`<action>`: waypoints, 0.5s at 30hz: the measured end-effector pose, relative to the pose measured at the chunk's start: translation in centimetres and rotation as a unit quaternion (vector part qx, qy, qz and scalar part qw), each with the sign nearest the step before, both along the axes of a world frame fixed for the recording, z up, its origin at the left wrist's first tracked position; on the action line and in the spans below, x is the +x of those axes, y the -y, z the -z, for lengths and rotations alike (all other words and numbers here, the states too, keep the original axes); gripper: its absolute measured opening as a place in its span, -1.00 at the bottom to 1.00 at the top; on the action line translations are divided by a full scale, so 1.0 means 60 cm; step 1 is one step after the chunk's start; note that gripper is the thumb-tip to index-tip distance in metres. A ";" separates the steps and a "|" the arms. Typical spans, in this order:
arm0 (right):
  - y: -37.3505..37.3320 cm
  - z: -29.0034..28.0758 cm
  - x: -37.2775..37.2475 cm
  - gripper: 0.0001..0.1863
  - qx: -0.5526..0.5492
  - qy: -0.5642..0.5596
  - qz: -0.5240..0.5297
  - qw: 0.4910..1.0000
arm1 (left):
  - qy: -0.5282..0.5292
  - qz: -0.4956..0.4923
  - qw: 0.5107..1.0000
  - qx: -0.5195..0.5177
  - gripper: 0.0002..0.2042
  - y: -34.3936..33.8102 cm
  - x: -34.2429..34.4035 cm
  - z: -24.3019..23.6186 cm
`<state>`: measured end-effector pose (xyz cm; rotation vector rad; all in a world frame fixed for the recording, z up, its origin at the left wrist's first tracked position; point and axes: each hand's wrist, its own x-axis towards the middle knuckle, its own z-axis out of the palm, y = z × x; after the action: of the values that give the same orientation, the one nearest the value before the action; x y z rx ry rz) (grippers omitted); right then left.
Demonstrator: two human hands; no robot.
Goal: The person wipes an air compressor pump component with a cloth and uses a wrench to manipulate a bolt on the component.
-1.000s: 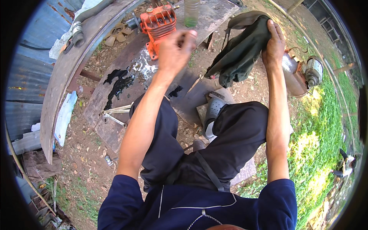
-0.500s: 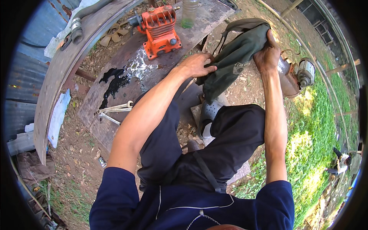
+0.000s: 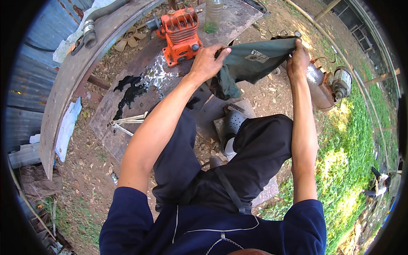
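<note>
A dark green cloth (image 3: 272, 53) with a pale printed patch is stretched between my hands in front of me. My left hand (image 3: 208, 63) pinches its left end, and the lower left part hangs down in folds. At the far right corner, my right hand (image 3: 299, 59) grips the edge of the cloth. Just left of my left hand stands an orange finned compressor pump (image 3: 180, 36) on a low wooden board (image 3: 104, 108). Beside the pump is a clear plastic bottle (image 3: 212, 19) with a little green liquid.
Black oil (image 3: 127, 95) and a whitish spill (image 3: 157, 72) lie on the board, with several wrenches (image 3: 127, 120) near my left forearm. A rusty metal tank (image 3: 321, 93) with a fitting (image 3: 341, 80) stands right. A curved bench (image 3: 59, 106) is at left. Another person (image 3: 378, 182) is far right.
The cloth, bunched and hanging before, is now spread out sideways with its patch showing. My left hand has risen slightly and closed on its end; my right hand has shifted slightly lower.
</note>
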<state>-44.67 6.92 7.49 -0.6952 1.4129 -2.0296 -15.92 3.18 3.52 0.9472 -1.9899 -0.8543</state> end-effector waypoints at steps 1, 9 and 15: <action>0.008 0.020 -0.027 -0.73 0.025 -0.022 0.012 0.999 | -0.009 0.002 1.000 -0.006 -0.66 0.000 -0.004 -0.003; 0.018 0.035 0.002 -0.38 0.282 -0.484 -0.027 0.828 | -0.105 0.020 0.994 0.018 -0.69 -0.008 -0.006 -0.029; 0.025 0.038 0.158 -0.22 0.221 -0.456 -0.422 0.752 | -0.147 -0.035 0.988 -0.019 -0.71 0.011 -0.005 -0.036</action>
<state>-35.22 5.40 5.19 -1.8165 1.5121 -0.5593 -16.24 2.54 5.71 0.8128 -1.7051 -0.8616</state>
